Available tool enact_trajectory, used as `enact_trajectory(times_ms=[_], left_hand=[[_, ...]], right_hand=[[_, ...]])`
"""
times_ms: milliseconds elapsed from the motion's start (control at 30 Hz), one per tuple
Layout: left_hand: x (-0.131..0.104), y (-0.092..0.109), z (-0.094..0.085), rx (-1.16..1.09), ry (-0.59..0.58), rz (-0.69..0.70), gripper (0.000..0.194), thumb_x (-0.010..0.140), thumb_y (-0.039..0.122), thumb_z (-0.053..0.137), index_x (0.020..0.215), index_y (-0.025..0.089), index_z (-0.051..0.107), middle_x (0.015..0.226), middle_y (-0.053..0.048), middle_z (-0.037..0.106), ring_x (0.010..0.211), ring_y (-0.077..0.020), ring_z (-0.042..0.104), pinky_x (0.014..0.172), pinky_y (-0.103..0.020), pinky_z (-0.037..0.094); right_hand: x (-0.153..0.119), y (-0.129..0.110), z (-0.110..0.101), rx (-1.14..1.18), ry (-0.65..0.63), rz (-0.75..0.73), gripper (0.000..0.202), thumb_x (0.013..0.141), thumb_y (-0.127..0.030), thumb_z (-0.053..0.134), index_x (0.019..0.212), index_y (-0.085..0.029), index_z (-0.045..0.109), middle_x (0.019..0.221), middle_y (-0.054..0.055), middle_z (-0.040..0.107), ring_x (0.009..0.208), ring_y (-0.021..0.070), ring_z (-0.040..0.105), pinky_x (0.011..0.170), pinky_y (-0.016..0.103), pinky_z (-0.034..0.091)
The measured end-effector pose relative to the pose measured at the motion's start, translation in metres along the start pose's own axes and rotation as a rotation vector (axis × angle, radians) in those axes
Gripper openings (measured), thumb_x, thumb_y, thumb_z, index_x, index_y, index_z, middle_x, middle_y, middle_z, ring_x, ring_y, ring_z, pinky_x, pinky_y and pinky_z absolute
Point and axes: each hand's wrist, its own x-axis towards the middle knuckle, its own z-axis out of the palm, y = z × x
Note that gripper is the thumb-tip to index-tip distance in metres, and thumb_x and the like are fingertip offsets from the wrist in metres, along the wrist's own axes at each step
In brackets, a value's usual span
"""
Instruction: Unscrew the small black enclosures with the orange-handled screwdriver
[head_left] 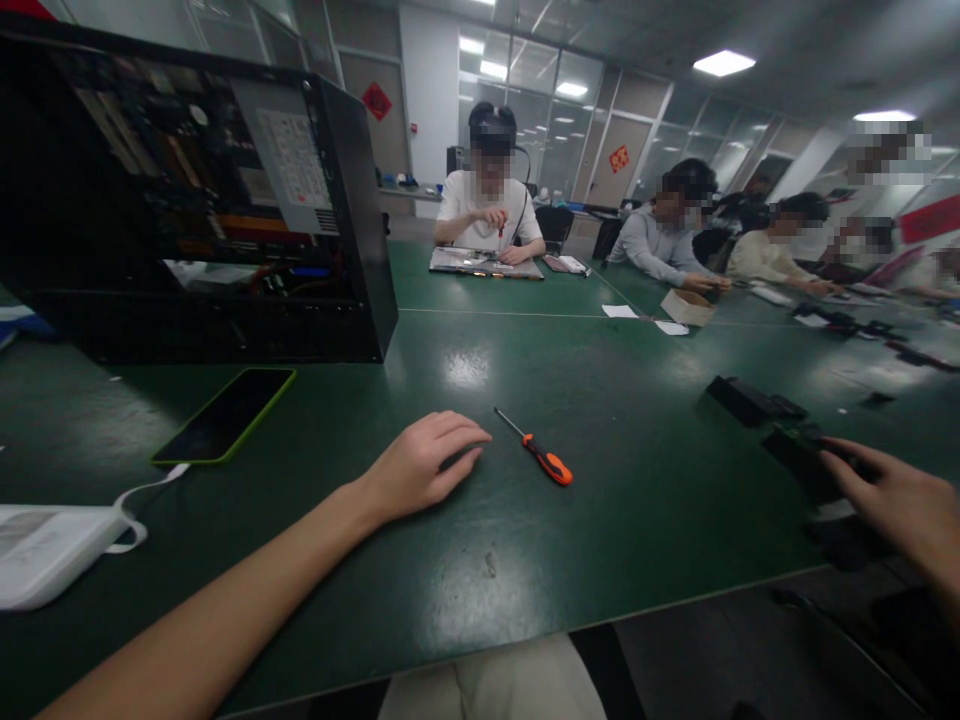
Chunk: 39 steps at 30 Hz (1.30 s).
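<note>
My left hand [426, 460] rests on the green table, fingers loosely stretched and a gap between thumb and fingers; nothing is in it. Just right of its fingertips lies a screwdriver [551, 465] with an orange and black handle, its shaft pointing up and left. At the right edge, my right hand [896, 500] has its thumb and fingers closed at a dark, blurred part among black components [754, 402]. What exactly it grips I cannot make out. An opened black computer case [352, 220] stands at the left, its boards, wires and labelled power supply showing.
A phone in a green case [225, 415] lies at the left, cabled to a white power bank [56, 550]. Across the table, a person in white [491, 200] works over a flat panel [486, 263]. More people sit at the right, near a small cardboard box [688, 307].
</note>
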Motion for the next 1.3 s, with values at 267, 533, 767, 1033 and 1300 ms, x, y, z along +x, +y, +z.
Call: enact_trajectory(times_ms=[267, 533, 767, 1033, 1300], left_hand=[[-0.001, -0.002, -0.001, 0.011, 0.002, 0.025, 0.022, 0.103, 0.017, 0.055, 0.119, 0.018, 0.07, 0.113, -0.01, 0.075, 0.105, -0.0232, 0.071, 0.09, -0.039, 0.056], [-0.002, -0.004, 0.0, 0.021, 0.002, 0.058, 0.021, 0.102, 0.015, 0.057, 0.117, 0.016, 0.072, 0.112, -0.011, 0.074, 0.102, -0.0233, 0.07, 0.088, -0.039, 0.056], [-0.002, -0.004, -0.001, 0.027, -0.007, 0.065, 0.02, 0.102, 0.015, 0.057, 0.116, 0.017, 0.072, 0.111, -0.01, 0.074, 0.101, -0.0232, 0.07, 0.089, -0.038, 0.055], [-0.002, -0.006, -0.001, 0.024, -0.013, 0.078, 0.02, 0.102, 0.015, 0.056, 0.115, 0.016, 0.072, 0.11, -0.01, 0.073, 0.1, -0.0223, 0.069, 0.088, -0.038, 0.056], [-0.002, -0.008, -0.001, 0.027, -0.025, 0.066, 0.02, 0.102, 0.015, 0.056, 0.115, 0.017, 0.072, 0.109, -0.01, 0.073, 0.1, -0.0219, 0.069, 0.088, -0.037, 0.055]], right_hand=[[0.004, -0.003, 0.008, 0.063, -0.013, -0.042, 0.04, 0.077, -0.06, 0.068, 0.098, -0.029, 0.082, 0.087, 0.014, 0.079, 0.065, 0.0345, 0.072, 0.059, 0.044, 0.05], [0.001, -0.007, 0.017, -0.061, 0.003, 0.058, 0.071, 0.072, -0.069, 0.045, 0.113, -0.023, 0.08, 0.099, 0.014, 0.08, 0.085, 0.0397, 0.074, 0.072, 0.048, 0.054], [0.002, -0.008, 0.019, -0.06, -0.003, 0.07, 0.069, 0.077, -0.068, 0.046, 0.116, -0.022, 0.08, 0.097, 0.014, 0.08, 0.088, 0.0393, 0.074, 0.077, 0.047, 0.055], [-0.01, -0.014, 0.026, -0.086, 0.036, -0.031, 0.065, 0.094, -0.06, 0.037, 0.129, -0.021, 0.074, 0.139, 0.013, 0.07, 0.119, 0.037, 0.07, 0.094, 0.045, 0.056], [-0.017, -0.02, 0.038, -0.149, 0.051, -0.2, 0.057, 0.102, -0.044, 0.035, 0.143, -0.018, 0.064, 0.152, 0.014, 0.06, 0.126, 0.0338, 0.067, 0.105, 0.041, 0.054]])
